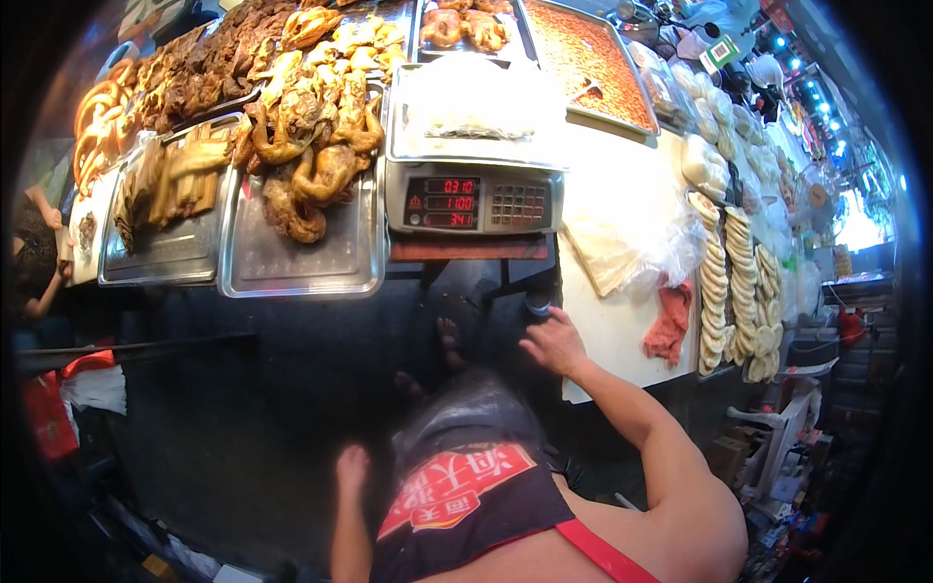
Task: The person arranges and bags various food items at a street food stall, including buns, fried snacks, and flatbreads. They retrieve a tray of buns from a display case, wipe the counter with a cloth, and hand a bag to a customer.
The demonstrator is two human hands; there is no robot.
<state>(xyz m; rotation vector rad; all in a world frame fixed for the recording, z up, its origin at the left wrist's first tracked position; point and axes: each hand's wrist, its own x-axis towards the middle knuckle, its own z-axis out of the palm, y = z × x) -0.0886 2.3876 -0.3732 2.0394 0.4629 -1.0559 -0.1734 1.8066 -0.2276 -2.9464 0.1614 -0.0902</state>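
My right hand [555, 344] is at the left edge of a white board [619, 342], its fingers loosely bent and apart, with nothing visible in them. Just past its fingertips a small blue-rimmed round thing [538, 304] shows, lower down. My left hand [353, 468] hangs low beside my dark apron [474, 503]; it is blurred, so its fingers cannot be made out. Before me stands an electronic price scale [477, 204] with lit red digits. On its metal pan [405, 138] lies a plastic-wrapped white package [474, 102], washed out by glare.
Left of the scale, metal trays [302, 262] hold cooked poultry [328, 167] and brownish strips [189, 175]. A tray of peanuts [594, 65] lies beyond. Plastic bags [612, 226], a red cloth [668, 321] and rows of flatbreads [711, 284] are at right. Another person's arm [45, 208] appears far left.
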